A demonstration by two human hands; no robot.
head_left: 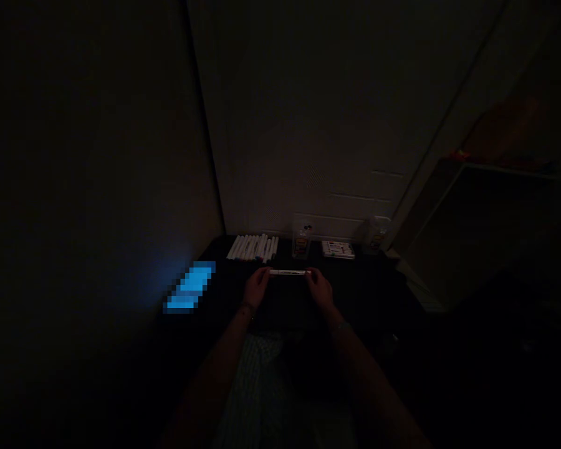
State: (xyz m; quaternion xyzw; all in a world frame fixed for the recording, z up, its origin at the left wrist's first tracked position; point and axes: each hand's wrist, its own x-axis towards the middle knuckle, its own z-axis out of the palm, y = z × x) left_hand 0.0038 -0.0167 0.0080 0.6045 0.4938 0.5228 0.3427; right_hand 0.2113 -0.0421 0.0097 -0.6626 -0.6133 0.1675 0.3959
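In dim light, a white marker (288, 272) lies crosswise between my two hands. My left hand (257, 284) pinches its left end, and my right hand (319, 287) has its fingers closed on the right end. Behind my left hand, a row of several white markers (253, 247) rests side by side on the dark table (287, 305). A clear plastic case (302, 242) with a printed label stands upright just beyond the held marker. Farther right is a flat stack of white markers (338, 249).
A second clear case (376, 235) stands at the table's back right. On the left glows a blurred bright blue screen (190, 287). A pale wall (308, 125) rises behind the table. A dark shelf-like unit (490, 218) is at the right.
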